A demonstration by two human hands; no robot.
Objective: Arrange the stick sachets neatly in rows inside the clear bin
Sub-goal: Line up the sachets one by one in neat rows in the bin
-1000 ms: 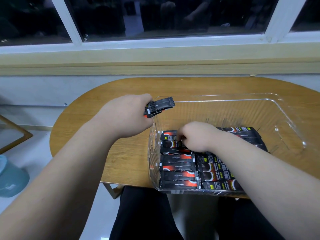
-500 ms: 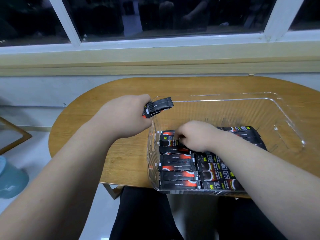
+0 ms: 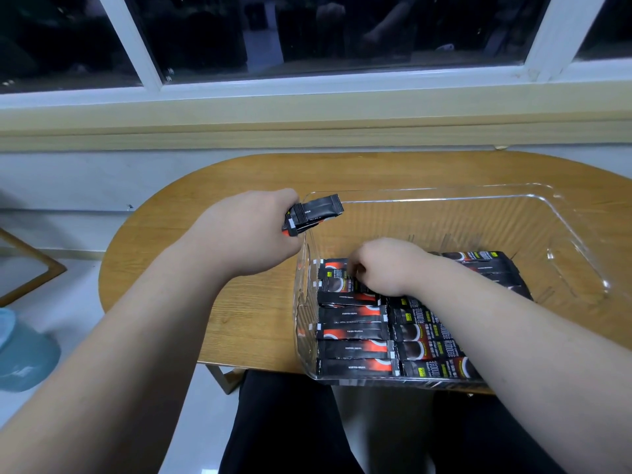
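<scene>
On the table (image 3: 239,172) sits the bin (image 3: 513,196); our left hand (image 3: 249,230) still grips spare sachets (image 3: 318,213) at its rim; our right hand (image 3: 386,265) has nudged the far sachet (image 3: 333,285) a bit, pinching or pushing we cannot tell; the row looks nearly straight.

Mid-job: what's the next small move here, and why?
Probably square up the farthest sachet in the left row with the right hand, which grips it inside the clear bin; it looks slightly skewed. The left hand holds spare sachets ready.
</scene>
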